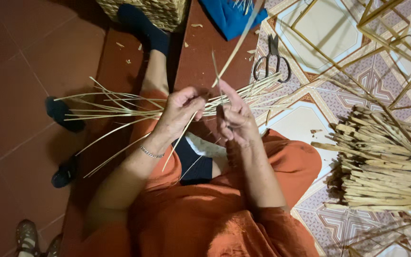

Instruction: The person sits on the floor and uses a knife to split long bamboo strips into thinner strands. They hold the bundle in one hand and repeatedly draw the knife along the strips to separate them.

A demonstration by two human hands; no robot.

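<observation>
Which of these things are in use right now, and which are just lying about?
In use:
left hand gripping a thin strip
right hand with a small blade
strips across the lap

Lying about:
scissors on the tiled floor
blue cloth
woven basket
stalk bundle

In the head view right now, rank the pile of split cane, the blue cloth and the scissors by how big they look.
1. Pile of split cane, clearly largest, though cut off by the frame edge.
2. Blue cloth, partly out of frame.
3. Scissors, smallest.
</observation>
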